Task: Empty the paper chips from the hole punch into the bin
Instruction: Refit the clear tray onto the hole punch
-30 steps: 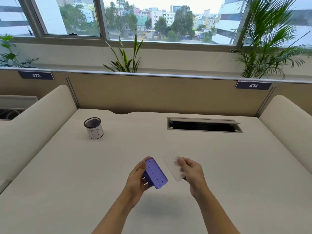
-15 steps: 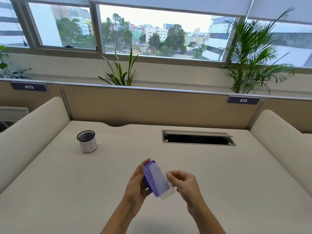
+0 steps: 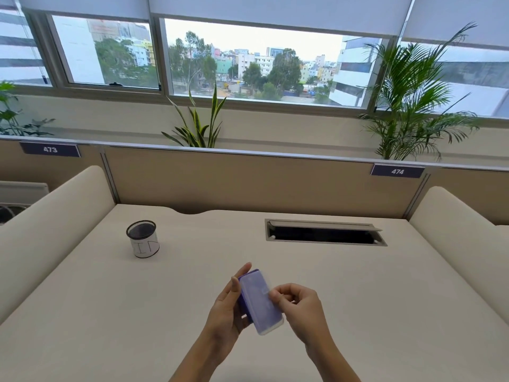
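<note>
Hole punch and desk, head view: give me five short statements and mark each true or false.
1. The left hand holds the purple punch. True.
2. The clear tray cover lies flat on the desk. False: it sits against the punch's underside, with the right hand pinching its edge.
3. The mesh cup stands upright on the desk, to the left of the hands. True.
4. The punch is held over the cup. False: it is nearer the person, apart from the cup.
5. The desk's cable hatch is shut. False: its flap is raised.
</note>
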